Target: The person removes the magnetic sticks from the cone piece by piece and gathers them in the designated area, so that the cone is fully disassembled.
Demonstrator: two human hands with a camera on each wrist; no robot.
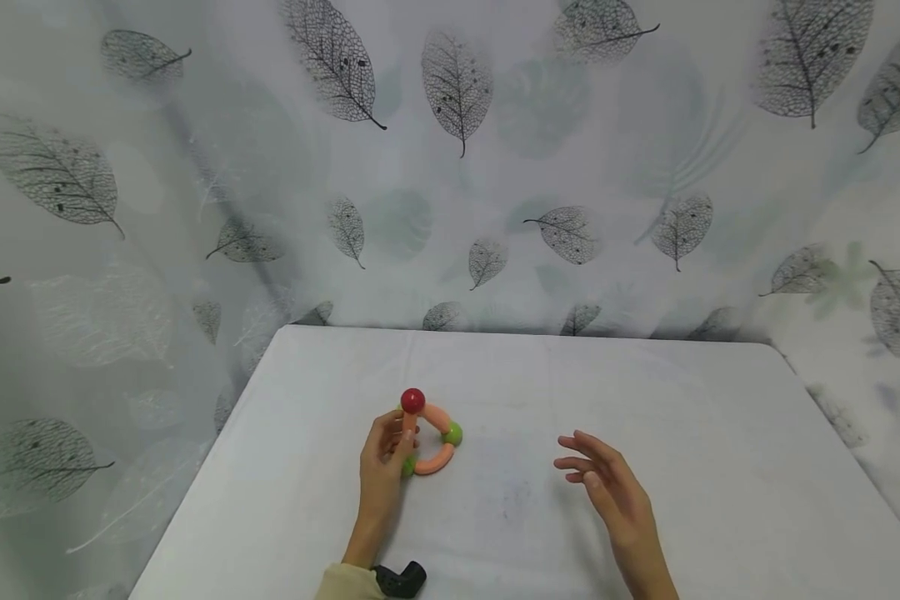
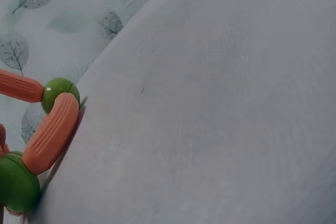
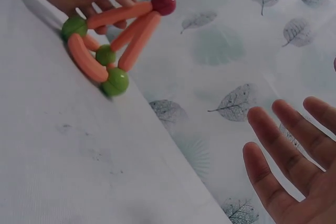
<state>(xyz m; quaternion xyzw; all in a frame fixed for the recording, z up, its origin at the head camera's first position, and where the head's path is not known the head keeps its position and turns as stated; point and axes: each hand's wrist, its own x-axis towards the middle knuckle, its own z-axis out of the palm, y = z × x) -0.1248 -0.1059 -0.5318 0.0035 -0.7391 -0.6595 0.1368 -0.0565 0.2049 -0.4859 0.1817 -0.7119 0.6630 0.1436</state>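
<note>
A pyramid of orange rods and balls (image 1: 435, 462) stands on the white table, left of centre. Its top is a red ball (image 1: 413, 401), and green balls (image 3: 115, 81) join the rods along its base, some of which are curved. My left hand (image 1: 381, 467) holds it from the left side, thumb and fingers around a sloping orange rod (image 3: 119, 14). In the left wrist view only an orange curved rod (image 2: 52, 132) and parts near it show. My right hand (image 1: 618, 496) hovers over the table to the right, fingers spread and holding nothing.
A white cloth covers the table (image 1: 690, 417). Behind and at the sides hangs a pale curtain (image 1: 517, 167) printed with grey leaves. A black wrist device (image 1: 401, 579) sits by the left sleeve (image 1: 348, 582).
</note>
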